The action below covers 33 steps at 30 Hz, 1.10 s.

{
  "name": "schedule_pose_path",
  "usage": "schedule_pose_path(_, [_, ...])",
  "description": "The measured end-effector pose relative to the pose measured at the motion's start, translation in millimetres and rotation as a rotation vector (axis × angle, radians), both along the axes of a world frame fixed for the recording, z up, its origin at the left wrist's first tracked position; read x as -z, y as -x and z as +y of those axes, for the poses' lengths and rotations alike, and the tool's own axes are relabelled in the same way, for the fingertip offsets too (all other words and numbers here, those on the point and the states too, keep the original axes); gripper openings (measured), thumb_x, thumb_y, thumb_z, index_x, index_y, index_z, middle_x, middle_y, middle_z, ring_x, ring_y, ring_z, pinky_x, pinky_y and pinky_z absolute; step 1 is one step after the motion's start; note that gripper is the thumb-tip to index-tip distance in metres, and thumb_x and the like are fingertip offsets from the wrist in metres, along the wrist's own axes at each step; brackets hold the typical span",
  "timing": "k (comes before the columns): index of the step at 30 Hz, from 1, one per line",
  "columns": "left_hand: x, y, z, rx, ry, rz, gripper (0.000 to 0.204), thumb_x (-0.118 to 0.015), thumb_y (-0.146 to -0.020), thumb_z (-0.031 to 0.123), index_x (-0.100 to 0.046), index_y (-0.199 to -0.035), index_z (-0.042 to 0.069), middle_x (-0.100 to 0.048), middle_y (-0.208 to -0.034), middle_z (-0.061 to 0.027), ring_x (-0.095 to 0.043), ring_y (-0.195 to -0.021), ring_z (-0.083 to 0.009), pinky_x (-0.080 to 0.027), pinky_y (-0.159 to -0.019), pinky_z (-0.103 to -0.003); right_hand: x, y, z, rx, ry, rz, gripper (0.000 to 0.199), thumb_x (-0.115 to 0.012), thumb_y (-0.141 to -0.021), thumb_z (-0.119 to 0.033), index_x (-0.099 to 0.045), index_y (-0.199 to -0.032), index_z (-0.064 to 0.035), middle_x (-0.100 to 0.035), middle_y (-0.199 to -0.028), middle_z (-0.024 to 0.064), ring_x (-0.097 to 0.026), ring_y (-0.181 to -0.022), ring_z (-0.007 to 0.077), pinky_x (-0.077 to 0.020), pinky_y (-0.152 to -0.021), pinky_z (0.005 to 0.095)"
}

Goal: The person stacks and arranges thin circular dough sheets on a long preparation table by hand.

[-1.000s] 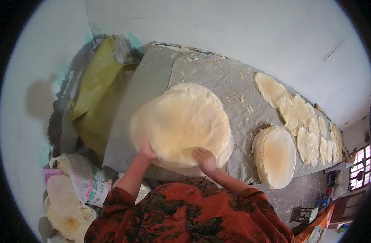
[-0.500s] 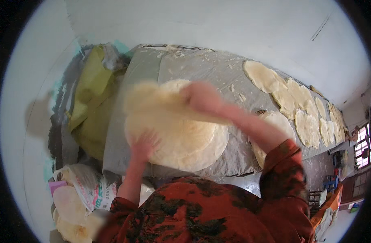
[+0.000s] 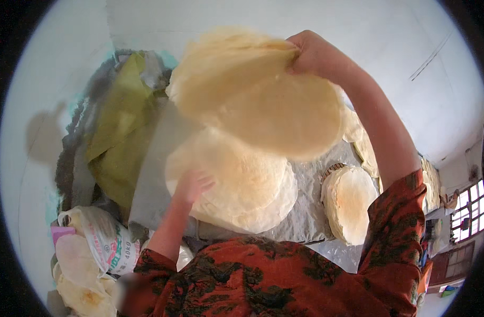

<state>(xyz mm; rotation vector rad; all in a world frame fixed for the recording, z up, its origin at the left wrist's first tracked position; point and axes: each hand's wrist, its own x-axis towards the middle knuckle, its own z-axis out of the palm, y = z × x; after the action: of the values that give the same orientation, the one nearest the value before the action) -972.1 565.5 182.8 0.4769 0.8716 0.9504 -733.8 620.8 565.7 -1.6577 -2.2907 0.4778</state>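
A large, thin round flatbread (image 3: 263,100) hangs in the air, folded near its upper edge and blurred by motion. My right hand (image 3: 313,53) pinches it at that edge, with the arm raised. Below it, a stack of pale round flatbreads (image 3: 242,185) lies on the grey-covered table. My left hand (image 3: 195,185) rests on the left side of this stack, fingers spread and somewhat blurred. The raised flatbread hides part of the table and the pieces behind it.
A second flatbread stack (image 3: 350,203) stands to the right, by my right elbow. More thin sheets (image 3: 361,142) lie farther right along the wall. Olive cloth (image 3: 115,137) hangs left of the grey cover (image 3: 152,190). A white plastic bag (image 3: 102,238) and loose flatbreads (image 3: 81,274) are at lower left.
My right hand has risen up and to the right, lifting the flatbread off the stack into the air. My left hand has stayed on the stack, moving only slightly.
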Motion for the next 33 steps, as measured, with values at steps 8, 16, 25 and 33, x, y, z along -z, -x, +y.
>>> schedule_pose_path(8, [32, 3, -12, 0.373, -0.774, 0.692, 0.081, -0.04, -0.082, 0.063, -0.024, -0.136, 0.004, -0.029, -0.138, -0.022, -0.034, -0.123, -0.0407, -0.026, -0.101, -0.058, 285, 17, -101, -0.078, -0.321, -0.379, 0.02, -0.05, -0.064, -0.002, -0.054, -0.083, -0.0076, -0.054, -0.075, 0.0082, -0.058, -0.074, 0.0278, -0.045, -0.058, 0.0406])
schedule_pose_path(16, [124, 8, -37, 0.125, -0.416, 0.098, 0.054, -0.052, -0.085, 0.013, -0.029, -0.134, 0.008, -0.042, -0.129, -0.0164, -0.04, -0.121, -0.032, -0.035, -0.099, -0.046, 389, 13, -158, -0.088, -0.305, -0.195, 0.034, -0.058, -0.07, -0.01, -0.055, -0.103, -0.0046, -0.054, -0.105, 0.0119, -0.054, -0.099, 0.0291, -0.0488, -0.07, 0.0365])
schedule_pose_path(25, [86, 12, -39, 0.145, -0.582, 0.698, 0.041, -0.058, -0.07, 0.001, -0.056, -0.112, 0.002, -0.052, -0.117, -0.0143, -0.051, -0.11, -0.0255, -0.043, -0.09, -0.034, 400, -68, -222, 0.698, 1.011, 1.076, 0.061, -0.044, -0.087, -0.049, -0.037, -0.129, -0.0051, -0.047, -0.125, 0.0162, -0.05, -0.11, 0.0319, -0.0357, -0.096, 0.0418])
schedule_pose_path(33, [80, 19, -23, 0.173, -0.32, 0.353, 0.06, -0.061, -0.07, 0.0, -0.041, -0.126, 0.005, -0.053, -0.117, -0.0117, -0.053, -0.107, -0.0253, -0.046, -0.088, -0.035, 421, -87, -161, 0.531, 0.589, 2.379, 0.066, -0.034, -0.09, -0.052, -0.032, -0.132, -0.0012, -0.041, -0.132, 0.0168, -0.042, -0.12, 0.0305, -0.0339, -0.1, 0.0437])
